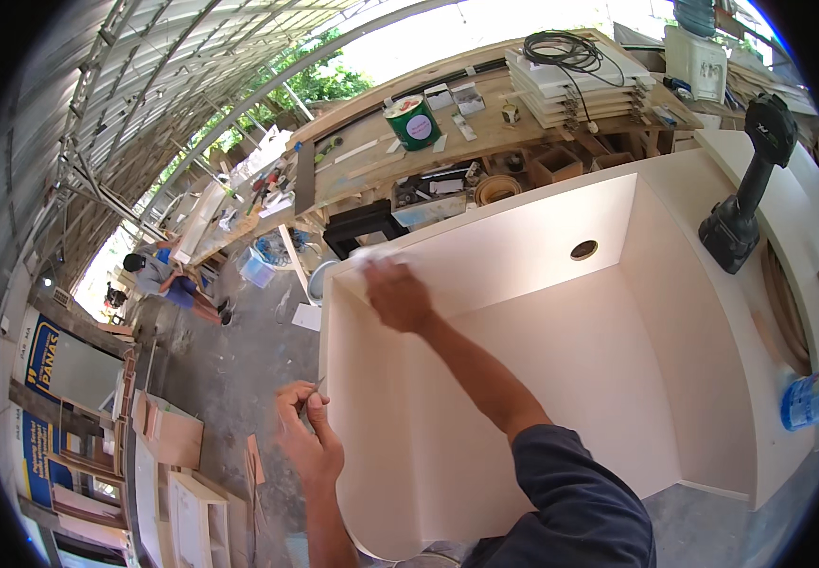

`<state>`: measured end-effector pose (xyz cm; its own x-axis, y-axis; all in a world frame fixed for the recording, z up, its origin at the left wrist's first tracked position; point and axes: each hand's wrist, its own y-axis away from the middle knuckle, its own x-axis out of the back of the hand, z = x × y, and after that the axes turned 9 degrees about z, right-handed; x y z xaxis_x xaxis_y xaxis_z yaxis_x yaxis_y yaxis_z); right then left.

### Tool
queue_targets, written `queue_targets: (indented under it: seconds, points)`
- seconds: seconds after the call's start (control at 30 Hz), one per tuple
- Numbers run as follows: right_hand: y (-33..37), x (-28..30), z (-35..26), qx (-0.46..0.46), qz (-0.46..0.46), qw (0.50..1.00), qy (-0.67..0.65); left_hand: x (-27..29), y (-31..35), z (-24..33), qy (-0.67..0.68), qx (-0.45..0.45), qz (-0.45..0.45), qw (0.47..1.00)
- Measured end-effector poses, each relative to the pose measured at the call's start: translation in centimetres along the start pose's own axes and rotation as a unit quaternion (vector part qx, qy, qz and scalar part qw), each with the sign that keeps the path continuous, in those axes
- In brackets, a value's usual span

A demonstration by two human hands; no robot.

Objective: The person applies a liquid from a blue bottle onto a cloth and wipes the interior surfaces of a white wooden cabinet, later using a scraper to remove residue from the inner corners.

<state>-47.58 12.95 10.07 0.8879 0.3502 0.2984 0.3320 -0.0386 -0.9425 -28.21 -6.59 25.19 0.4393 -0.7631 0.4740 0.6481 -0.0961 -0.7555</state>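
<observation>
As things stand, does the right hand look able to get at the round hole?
Probably yes: the right hand, holding something white, is near the left end of the panel with the round hole, and nothing visible blocks the way.

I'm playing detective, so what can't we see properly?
All in the head view:
White thing at the right hand: blurred, partly covered.
Thin piece in the left hand: too small, partly covered.
Part of the pale box: hidden behind the dark sleeve.
Faraway person's work: too small.
</observation>
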Motion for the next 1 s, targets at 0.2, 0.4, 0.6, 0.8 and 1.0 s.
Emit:
queue_targets:
  seconds: [0.2,0.4,0.6,0.8,1.0]
  points:
    - [-4.2,4.7,0.6,0.153,-0.003,0.986,-0.063,1.4,1.0,-1.8,0.022,0.073,0.019,0.997]
    - [-2.4,17.1,17.9,0.029,0.166,0.97,0.175,1.0,0.7,-1.6,0.062,0.078,0.028,0.995]
    - [-4.7,26.5,24.0,-0.16,0.053,0.86,0.482,0.6,0.4,-1.3,0.081,0.087,0.007,0.993]
    - [-4.3,17.9,10.4,-0.052,0.011,0.988,0.145,0.7,1.1,-2.2,0.118,0.119,0.032,0.985]
    - [-4.1,25.7,22.4,-0.111,-0.075,0.919,0.37,1.7,1.0,-1.9,0.086,0.128,0.123,0.98]
